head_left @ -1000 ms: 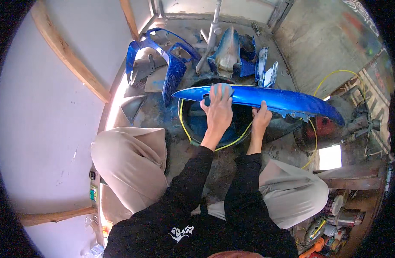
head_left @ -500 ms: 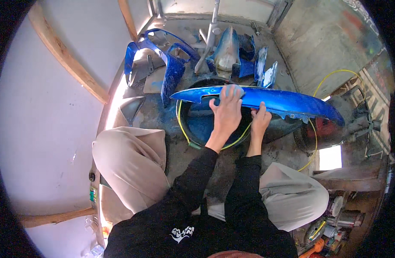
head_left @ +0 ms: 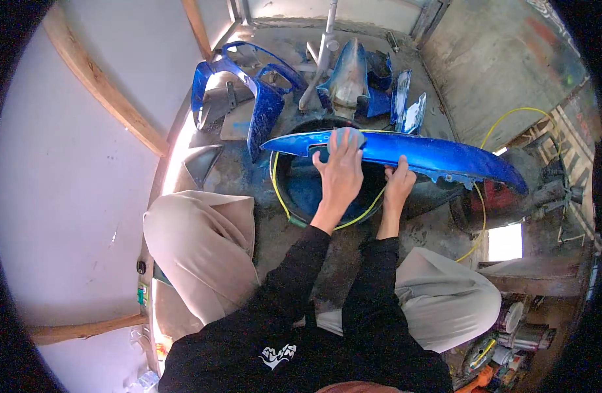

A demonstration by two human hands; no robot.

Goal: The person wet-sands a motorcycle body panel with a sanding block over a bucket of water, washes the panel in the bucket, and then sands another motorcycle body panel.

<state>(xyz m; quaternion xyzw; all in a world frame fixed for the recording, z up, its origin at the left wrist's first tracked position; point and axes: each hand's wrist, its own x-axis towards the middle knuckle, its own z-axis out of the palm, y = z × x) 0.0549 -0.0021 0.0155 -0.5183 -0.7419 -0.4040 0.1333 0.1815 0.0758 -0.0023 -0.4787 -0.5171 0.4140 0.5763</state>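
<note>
I squat over a long glossy blue motorcycle body panel that lies across a black basin holding blue-tinted water. My left hand presses a small pale grey-blue pad flat on the panel's top face, fingers spread over it. Just to its right, my right hand grips the panel's near edge with the thumb on top. A thin yellow hose curves round the basin.
More blue body parts and a pale blue cowl lean against a metal frame behind the basin. A red and black machine stands at the right. Cans and bottles crowd the lower right. A pale wall with wooden battens runs along the left.
My left hand has shifted the pad a little to the right along the panel and back. The panel and my right hand have stayed almost still.
</note>
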